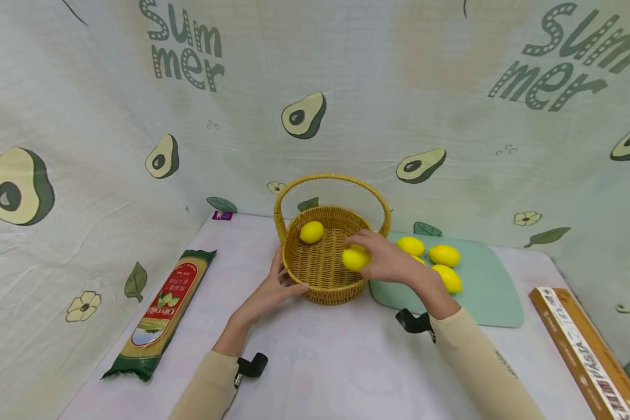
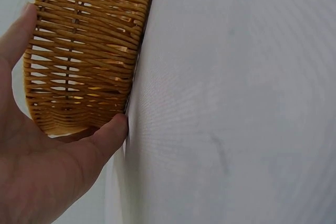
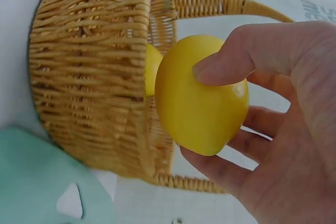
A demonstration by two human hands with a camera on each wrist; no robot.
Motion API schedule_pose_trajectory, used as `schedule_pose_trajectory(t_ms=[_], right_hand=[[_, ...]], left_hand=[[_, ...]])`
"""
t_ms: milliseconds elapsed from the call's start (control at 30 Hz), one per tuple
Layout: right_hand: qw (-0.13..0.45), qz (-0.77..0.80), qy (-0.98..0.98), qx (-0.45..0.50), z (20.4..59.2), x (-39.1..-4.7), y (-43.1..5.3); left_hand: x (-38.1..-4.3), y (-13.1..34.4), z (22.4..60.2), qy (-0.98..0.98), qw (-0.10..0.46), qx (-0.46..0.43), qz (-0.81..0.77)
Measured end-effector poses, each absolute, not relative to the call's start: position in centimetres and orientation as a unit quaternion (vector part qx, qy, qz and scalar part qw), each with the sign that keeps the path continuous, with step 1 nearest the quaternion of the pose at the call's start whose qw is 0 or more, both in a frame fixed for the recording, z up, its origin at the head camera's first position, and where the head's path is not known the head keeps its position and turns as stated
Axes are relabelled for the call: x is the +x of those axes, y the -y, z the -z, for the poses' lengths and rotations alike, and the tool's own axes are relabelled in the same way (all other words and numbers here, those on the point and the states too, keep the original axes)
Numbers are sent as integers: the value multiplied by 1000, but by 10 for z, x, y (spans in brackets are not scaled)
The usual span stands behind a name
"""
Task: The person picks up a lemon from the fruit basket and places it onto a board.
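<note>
A round wicker basket (image 1: 329, 294) with a tall hoop handle stands on the table. Inside it, toward the back left, lies one yellow lemon (image 1: 312, 232). My left hand (image 1: 268, 294) holds the basket's front left side, thumb and fingers spread along the curved wall. Over the right part of the basket, my right hand (image 1: 385, 256) grips another lemon (image 3: 197, 103) between thumb and fingers, just above the rim in the right wrist view. Several more lemons (image 1: 444, 255) rest on a pale green board (image 1: 490, 291) to the right, partly hidden behind my right hand and forearm.
A green-ended pasta packet (image 1: 163, 309) lies on the left of the table. At the right edge is a long brown pasta box (image 1: 583, 350). A small purple packet (image 1: 222, 216) sits at the back left. Printed cloth (image 1: 357, 76) hangs behind.
</note>
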State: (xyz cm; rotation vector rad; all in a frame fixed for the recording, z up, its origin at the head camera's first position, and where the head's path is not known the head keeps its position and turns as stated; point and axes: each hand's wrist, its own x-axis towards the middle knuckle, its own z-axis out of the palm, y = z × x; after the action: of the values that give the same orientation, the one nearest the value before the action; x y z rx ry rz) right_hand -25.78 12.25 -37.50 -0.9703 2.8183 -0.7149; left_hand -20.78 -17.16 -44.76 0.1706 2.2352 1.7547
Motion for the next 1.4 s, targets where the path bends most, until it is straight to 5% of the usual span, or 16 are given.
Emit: schedule_pose_trajectory(t_ms=[767, 1400], right_hand=[[3, 256, -925, -281, 395, -229, -190], [30, 226, -942, -246, 440, -220, -220]], left_hand=[[-209, 174, 447, -782, 146, 57, -604], [-209, 171, 448, -786, 148, 61, -597]])
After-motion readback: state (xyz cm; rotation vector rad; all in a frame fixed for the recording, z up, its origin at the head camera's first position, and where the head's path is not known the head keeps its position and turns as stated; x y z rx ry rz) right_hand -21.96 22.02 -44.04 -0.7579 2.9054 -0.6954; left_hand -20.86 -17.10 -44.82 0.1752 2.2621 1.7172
